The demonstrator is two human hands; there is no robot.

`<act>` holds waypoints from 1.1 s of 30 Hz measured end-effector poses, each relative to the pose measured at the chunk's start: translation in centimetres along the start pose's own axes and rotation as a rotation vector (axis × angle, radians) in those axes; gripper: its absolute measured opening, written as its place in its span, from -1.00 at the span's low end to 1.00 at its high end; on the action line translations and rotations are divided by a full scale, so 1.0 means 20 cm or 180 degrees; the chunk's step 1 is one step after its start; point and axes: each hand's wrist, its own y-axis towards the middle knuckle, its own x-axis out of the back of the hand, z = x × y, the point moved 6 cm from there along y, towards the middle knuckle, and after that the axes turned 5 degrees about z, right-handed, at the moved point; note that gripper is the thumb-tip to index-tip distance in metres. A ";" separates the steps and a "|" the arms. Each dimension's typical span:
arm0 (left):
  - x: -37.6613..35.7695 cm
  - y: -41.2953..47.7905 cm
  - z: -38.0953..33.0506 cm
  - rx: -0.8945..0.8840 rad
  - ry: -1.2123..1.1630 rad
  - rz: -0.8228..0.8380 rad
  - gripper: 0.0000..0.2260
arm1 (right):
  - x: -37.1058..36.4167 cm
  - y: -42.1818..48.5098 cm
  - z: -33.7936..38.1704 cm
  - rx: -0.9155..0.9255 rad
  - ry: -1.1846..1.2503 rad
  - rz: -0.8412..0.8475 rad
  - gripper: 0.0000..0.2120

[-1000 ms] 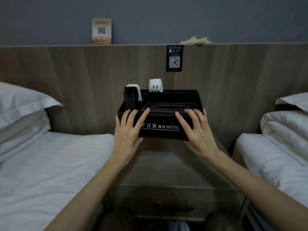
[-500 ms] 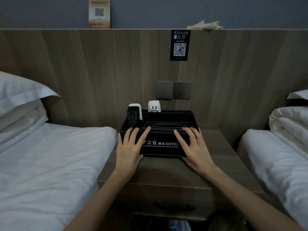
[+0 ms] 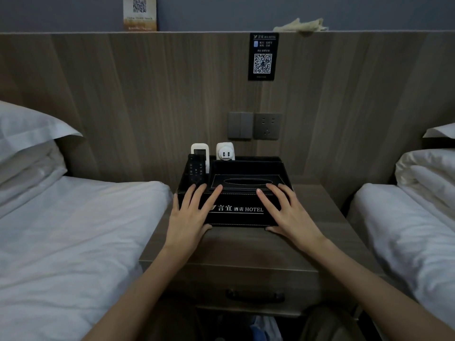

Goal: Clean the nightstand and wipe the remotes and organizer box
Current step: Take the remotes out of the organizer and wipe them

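While the organizer box (image 3: 236,210) sits on the nightstand (image 3: 246,249), I see the left hand (image 3: 189,217) and right hand (image 3: 288,215) flat against its front, fingers straight; 2 remotes (image 3: 196,172) stand inside.

left hand (image 3: 188,217): bare, slender fingers, short trimmed nails
right hand (image 3: 291,215): bare, slender fingers, short nails
left forearm (image 3: 138,289): bare from the wrist as far as the view reaches
right forearm (image 3: 369,276): bare likewise, slim
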 end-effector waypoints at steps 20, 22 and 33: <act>-0.20 0.19 0.10 0.0331 -0.0362 0.0015 0.07 | -0.16 0.19 -0.09 -0.0429 0.0595 0.0421 -0.12; -0.23 0.23 0.11 0.0362 -0.0438 0.0014 0.08 | -0.17 0.24 -0.12 -0.0506 0.0748 0.0410 -0.25; -0.25 0.31 0.14 0.0367 -0.1078 -0.0089 -0.29 | -0.20 0.33 -0.16 -0.0943 0.1125 0.0310 -0.45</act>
